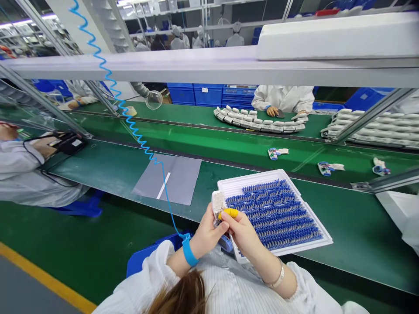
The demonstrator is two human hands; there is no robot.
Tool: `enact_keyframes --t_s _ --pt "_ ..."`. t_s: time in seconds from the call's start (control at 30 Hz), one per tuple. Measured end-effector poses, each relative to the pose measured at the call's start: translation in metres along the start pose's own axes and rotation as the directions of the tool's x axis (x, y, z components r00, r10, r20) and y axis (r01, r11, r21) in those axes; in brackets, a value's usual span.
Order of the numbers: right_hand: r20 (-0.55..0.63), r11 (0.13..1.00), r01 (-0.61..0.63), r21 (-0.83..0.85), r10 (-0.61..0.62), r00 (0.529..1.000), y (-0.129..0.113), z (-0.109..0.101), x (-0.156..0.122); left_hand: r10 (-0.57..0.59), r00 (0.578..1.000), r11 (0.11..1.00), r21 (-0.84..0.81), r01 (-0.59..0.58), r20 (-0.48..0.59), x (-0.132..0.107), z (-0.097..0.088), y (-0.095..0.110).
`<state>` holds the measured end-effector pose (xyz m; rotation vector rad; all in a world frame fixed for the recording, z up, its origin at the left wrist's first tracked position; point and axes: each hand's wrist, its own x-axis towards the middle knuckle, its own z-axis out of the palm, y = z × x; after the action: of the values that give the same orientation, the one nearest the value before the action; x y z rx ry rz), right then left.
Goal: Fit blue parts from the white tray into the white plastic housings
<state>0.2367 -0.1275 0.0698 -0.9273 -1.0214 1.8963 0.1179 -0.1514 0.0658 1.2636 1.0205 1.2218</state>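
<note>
My left hand is closed round a small white part and holds it up at the near-left corner of a white tray. A blue wrist strap with a coiled blue cord sits on that wrist. My right hand wears a yellow finger cot on its forefinger and pinches against the same white part. Rows of small blue components fill the tray, which lies on the green bench right in front of me.
A grey mat lies on the bench to the left. Beyond runs a green conveyor carrying small blue-and-white parts. Across it a person in white works by rows of white parts. Another person's sleeve is at the left.
</note>
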Motion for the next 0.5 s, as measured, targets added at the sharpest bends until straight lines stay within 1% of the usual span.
enact_keyframes --t_s 0.17,0.3,0.4,0.5 --pt "-0.001 1.000 0.002 -0.013 -0.002 1.000 0.003 0.001 0.000 0.048 0.999 0.995 0.083 -0.048 0.000 -0.002 -0.001 0.004" --pt "0.004 1.000 -0.016 0.011 0.016 1.000 0.004 0.004 -0.002 0.085 0.996 0.975 0.201 -0.089 0.029 -0.004 -0.001 0.010" --pt "0.004 1.000 0.012 0.014 -0.012 1.000 0.004 0.006 -0.005 0.121 0.992 0.956 0.265 -0.128 0.043 -0.006 -0.002 0.013" --pt "-0.012 0.999 0.032 -0.028 -0.032 0.999 0.001 0.007 -0.007 0.153 0.986 0.924 0.344 -0.166 0.064 -0.007 -0.003 0.015"
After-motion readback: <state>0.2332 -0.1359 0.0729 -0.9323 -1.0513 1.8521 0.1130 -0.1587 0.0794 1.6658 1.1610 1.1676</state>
